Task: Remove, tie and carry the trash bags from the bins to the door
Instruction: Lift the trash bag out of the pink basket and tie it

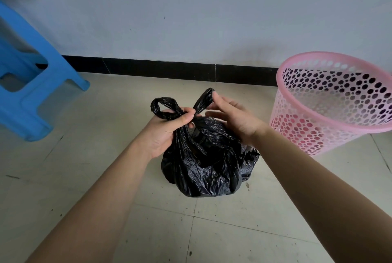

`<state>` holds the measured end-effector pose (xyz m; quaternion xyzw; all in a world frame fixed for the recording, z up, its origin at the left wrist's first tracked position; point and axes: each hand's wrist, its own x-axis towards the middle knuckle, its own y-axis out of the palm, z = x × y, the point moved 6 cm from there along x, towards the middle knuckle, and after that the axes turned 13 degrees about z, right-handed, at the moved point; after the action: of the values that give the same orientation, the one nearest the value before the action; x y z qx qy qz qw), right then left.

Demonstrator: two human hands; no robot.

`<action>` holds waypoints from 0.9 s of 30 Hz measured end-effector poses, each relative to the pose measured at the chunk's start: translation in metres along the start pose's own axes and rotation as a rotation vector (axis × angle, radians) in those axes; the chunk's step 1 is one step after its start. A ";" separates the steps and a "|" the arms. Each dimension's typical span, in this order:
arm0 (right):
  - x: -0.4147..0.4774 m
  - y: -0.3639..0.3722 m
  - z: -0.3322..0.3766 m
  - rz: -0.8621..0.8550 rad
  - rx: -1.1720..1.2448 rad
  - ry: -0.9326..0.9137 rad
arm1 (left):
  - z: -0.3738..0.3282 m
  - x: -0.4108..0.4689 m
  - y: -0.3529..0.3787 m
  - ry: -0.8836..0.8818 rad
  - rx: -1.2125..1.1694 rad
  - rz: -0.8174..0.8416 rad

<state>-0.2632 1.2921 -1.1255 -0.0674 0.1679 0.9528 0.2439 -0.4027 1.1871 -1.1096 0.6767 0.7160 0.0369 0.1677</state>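
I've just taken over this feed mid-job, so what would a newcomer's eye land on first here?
A crinkled black plastic trash bag sits centre frame on the tiled floor, the left-hand grip holding its gathered neck while the right-hand grip pinches one handle loop above it. A pink perforated plastic bin stands at right, a blue plastic stool at left.

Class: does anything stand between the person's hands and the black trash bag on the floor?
Nothing visible. The left hand grips the black trash bag at its neck; the right hand holds a handle loop.
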 end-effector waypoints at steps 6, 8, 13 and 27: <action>0.004 0.005 0.013 -0.005 0.424 -0.180 | -0.005 -0.005 0.004 0.149 -0.040 -0.107; 0.004 0.015 0.012 -0.012 0.556 -0.180 | -0.003 -0.003 0.009 0.193 -0.083 -0.139; -0.003 0.014 0.005 -0.280 0.873 -0.272 | 0.008 0.000 0.025 0.218 -0.517 -0.163; -0.039 -0.096 -0.049 -0.810 -0.213 -0.029 | 0.061 -0.015 -0.036 0.110 0.040 -0.695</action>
<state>-0.1798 1.3363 -1.1906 -0.1396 0.0249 0.7928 0.5928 -0.4194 1.1589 -1.1743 0.3927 0.9120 -0.0001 0.1183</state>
